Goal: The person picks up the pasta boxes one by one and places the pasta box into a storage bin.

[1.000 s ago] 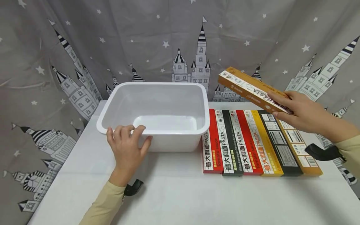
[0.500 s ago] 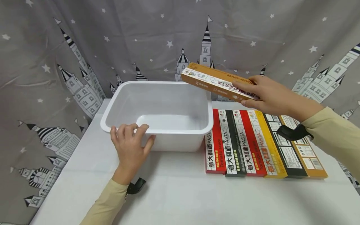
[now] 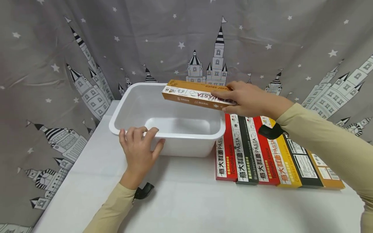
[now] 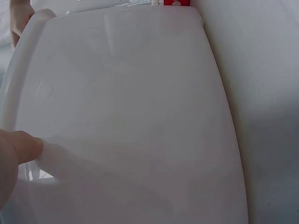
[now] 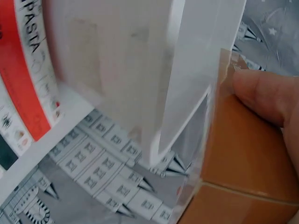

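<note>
My right hand [image 3: 247,99] grips one end of an orange-brown pasta box [image 3: 192,94] with a white label band. It holds the box above the far right part of a white plastic tub [image 3: 201,145], the free end pointing left. In the right wrist view the thumb [image 5: 259,88] presses on the box's brown side, near the tub's rim. My left hand [image 3: 138,152] holds the tub's near rim at the left, fingers over the edge and thumb outside. The left wrist view shows that thumb [image 4: 28,147] against the outer wall. Inside the tub, the visible floor is bare.
To the tub's right lies a row of several pasta boxes: red [image 3: 231,161], dark green [image 3: 251,161], yellow [image 3: 288,161], black [image 3: 310,174] and brown [image 3: 332,181]. My right forearm partly covers them. A white table [image 3: 198,207] meets a grey castle-print curtain [image 3: 163,38] behind.
My right hand has carried the brown pasta box leftward from above the row to over the tub, turning it more level. The left hand keeps its hold on the rim; the view shifts slightly.
</note>
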Available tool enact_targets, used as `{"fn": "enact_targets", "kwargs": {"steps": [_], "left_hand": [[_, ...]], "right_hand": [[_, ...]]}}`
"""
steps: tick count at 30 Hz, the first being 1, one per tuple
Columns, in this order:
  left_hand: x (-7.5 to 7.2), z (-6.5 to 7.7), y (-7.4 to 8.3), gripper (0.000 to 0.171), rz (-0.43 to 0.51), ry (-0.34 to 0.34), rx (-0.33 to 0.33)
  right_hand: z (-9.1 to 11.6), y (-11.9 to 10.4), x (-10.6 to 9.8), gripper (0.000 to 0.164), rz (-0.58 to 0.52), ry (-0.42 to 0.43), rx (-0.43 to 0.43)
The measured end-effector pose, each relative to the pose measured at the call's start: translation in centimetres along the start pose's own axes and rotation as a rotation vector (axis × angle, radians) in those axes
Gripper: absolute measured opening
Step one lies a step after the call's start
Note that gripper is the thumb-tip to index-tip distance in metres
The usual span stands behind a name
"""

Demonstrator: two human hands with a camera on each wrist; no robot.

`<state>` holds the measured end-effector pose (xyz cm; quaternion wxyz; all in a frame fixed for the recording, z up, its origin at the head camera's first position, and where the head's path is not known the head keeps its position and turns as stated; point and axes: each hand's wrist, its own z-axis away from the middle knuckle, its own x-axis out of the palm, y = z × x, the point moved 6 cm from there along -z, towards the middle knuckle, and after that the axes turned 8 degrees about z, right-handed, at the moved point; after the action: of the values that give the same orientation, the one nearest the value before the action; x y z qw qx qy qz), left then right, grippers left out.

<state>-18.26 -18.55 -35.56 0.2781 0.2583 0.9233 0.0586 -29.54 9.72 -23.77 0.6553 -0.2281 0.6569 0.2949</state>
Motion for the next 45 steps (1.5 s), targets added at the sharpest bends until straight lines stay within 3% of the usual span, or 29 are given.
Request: {"fn": "enact_targets", "kwargs": {"steps": [7, 16, 25, 45], "left_hand": [[0.3, -0.2, 0.3, 0.028, -0.003, -0.010, -0.004], [0.1, -0.2, 0.2, 0.030, -0.001, -0.018, -0.010], [0.1, -0.3, 0.3, 0.029, 0.005, -0.020, -0.016], [-0.3, 0.0, 0.0, 0.031, -0.022, -0.031, -0.019]], "right_hand": [[-2.4, -2.0, 0.3, 0.058, -0.004, 0.028, -0.098], [-6.1, -4.5, 0.7, 0.059, 0.010, -0.042, -0.152], [-8.8, -5.7, 1.6, 0.056, 0.020, -0.156, -0.113], [-12.0, -6.8, 3.0, 0.054, -0.026, -0.197, -0.098]]}}
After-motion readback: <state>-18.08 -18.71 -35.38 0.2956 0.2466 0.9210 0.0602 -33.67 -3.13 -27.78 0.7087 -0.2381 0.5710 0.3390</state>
